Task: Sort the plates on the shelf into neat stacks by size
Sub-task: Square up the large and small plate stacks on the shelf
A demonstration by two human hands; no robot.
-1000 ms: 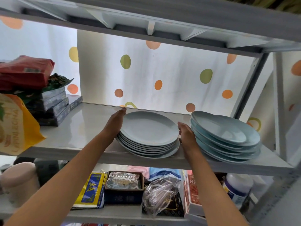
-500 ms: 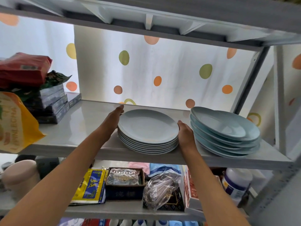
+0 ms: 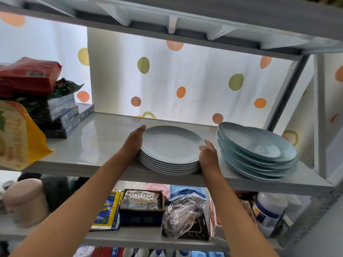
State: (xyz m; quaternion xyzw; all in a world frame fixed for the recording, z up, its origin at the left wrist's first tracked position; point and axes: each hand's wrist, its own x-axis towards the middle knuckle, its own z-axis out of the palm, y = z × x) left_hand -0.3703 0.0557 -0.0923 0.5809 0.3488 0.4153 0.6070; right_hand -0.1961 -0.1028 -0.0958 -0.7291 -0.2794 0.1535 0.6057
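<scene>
A stack of several pale grey-blue plates [image 3: 170, 145] stands near the front edge of the grey shelf [image 3: 96, 145], its rims lined up. My left hand [image 3: 134, 141] lies flat against the stack's left rim, fingers straight. My right hand [image 3: 208, 154] presses on the right rim, its fingers bent around the edge. To the right stands a second stack of larger blue plates [image 3: 259, 151], uneven, with its top plates [image 3: 246, 140] shifted left and tilted.
Dark boxes [image 3: 59, 119] with red [image 3: 27, 76] and orange [image 3: 16, 134] bags fill the shelf's left end. A spotted curtain [image 3: 185, 80] hangs behind. The shelf's upright [image 3: 319, 112] stands at the right. The lower shelf holds packets, a box and a white jar [image 3: 267, 210].
The grey plates, offset a second ago, now sit squared into an even stack between my hands. The blue stack has not moved.
</scene>
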